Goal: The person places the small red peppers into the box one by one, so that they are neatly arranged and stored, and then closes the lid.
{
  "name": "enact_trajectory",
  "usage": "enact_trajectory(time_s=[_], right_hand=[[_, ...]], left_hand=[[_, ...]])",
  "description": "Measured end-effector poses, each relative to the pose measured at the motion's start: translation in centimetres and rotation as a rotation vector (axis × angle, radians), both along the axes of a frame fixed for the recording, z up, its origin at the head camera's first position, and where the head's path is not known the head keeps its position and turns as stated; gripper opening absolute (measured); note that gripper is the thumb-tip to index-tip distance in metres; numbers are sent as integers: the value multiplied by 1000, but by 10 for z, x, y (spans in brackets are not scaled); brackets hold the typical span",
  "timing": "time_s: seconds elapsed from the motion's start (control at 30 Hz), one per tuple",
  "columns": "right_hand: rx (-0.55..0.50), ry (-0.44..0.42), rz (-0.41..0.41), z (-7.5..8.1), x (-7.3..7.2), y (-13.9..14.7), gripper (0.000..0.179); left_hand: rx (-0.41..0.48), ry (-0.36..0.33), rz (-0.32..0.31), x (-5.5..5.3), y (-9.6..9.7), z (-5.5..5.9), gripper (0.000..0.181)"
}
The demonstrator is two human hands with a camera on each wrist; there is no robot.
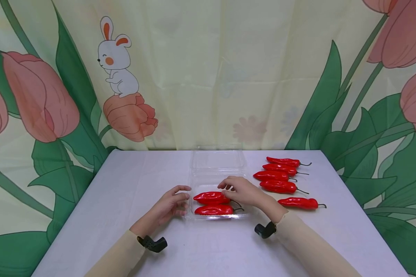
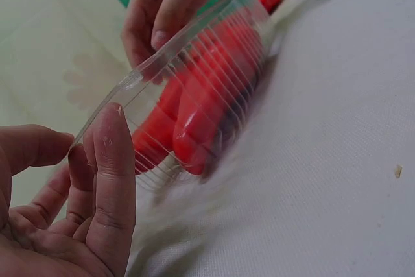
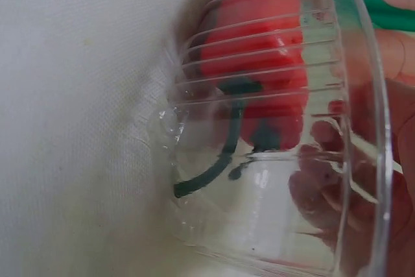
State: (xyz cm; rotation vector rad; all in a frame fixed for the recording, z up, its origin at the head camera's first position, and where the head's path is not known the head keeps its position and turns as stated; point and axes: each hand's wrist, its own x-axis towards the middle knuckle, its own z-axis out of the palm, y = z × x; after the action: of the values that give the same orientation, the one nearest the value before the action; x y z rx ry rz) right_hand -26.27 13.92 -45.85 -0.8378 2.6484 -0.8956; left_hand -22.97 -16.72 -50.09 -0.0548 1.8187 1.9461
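A clear plastic clamshell box [image 1: 208, 181] stands on the table with its lid folded back. Two red chili peppers [image 1: 213, 209] lie side by side in its near part, green stems pointing right. At the box's left rim, my left hand [image 1: 171, 206] pinches the edge between thumb and finger; the left wrist view shows this rim [image 2: 123, 85] close up. My right hand [image 1: 240, 189] is over the box's right side, fingers loosely bent beside the farther pepper, holding nothing visible. Through the ribbed wall, the right wrist view shows its fingers [image 3: 318, 189] near the stems.
Several more red peppers [image 1: 279, 187] lie in a column on the table right of the box, stems to the right. The white tabletop [image 1: 135, 177] ends at a printed curtain [image 1: 201, 77] behind.
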Motion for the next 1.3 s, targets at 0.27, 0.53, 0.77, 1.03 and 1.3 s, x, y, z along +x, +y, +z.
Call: enact_trajectory(time_s=[0.27, 0.53, 0.77, 1.03, 1.3], right_hand=[[-10, 17, 0, 7, 2, 2, 33], [-1, 55, -27, 6, 4, 8, 32], [-3, 63, -61, 12, 7, 19, 33], [-36, 78, -63, 14, 11, 31, 32], [-49, 89, -87, 15, 14, 41, 30]], left_hand=[[-5, 8, -5, 1, -1, 1, 48], [-7, 9, -3, 1, -2, 1, 46], [-11, 8, 1, 1, 0, 1, 47], [-8, 8, -3, 0, 0, 1, 47], [-11, 11, 2, 1, 1, 1, 47]])
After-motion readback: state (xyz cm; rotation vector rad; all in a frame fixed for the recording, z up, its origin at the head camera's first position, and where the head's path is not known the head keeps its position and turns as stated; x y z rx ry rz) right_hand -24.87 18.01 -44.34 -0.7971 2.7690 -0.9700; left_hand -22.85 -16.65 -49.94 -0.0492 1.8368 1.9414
